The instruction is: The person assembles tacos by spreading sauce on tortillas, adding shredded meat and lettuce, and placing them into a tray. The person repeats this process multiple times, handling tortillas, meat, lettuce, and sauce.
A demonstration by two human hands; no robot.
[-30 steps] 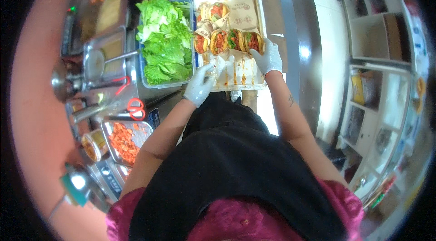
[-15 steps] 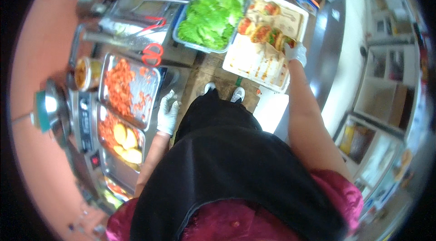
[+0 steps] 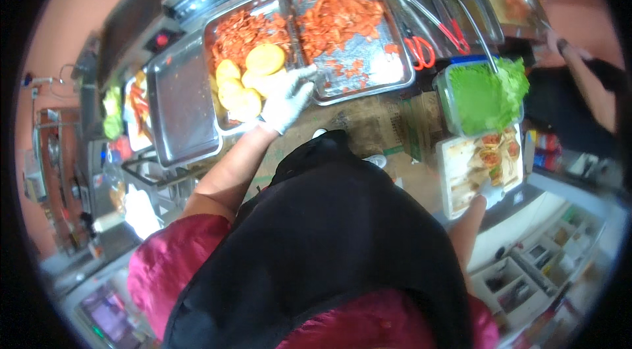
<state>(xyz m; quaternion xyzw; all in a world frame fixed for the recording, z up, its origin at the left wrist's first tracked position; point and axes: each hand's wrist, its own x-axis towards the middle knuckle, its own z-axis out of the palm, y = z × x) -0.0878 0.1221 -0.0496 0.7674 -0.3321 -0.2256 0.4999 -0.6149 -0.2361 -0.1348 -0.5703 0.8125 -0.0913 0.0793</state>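
My left hand [image 3: 287,100], in a white glove, is held over the near right edge of a metal tray [image 3: 212,32], its fingers apart with nothing seen between them. Beside it, round yellow flat pieces [image 3: 245,86] lie on orange-red chopped food [image 3: 253,33] in that tray. My right hand [image 3: 491,191], also gloved, reaches into a white tray [image 3: 451,194] at the right; its fingers are blurred. Filled buns in brown paper [image 3: 490,159] sit just beyond it.
A second metal tray [image 3: 403,82] holds more chopped food. Red-handled tongs [image 3: 454,36] lie near a tub of lettuce [image 3: 477,102] with a ladle behind it. A bare metal tray [image 3: 185,96] stands at the left. At the far right a person's arm [image 3: 589,82] shows.
My view has swung left, so the metal trays now stand ahead. My left hand has moved up to the yellow pieces. My right hand stays at the white tray.
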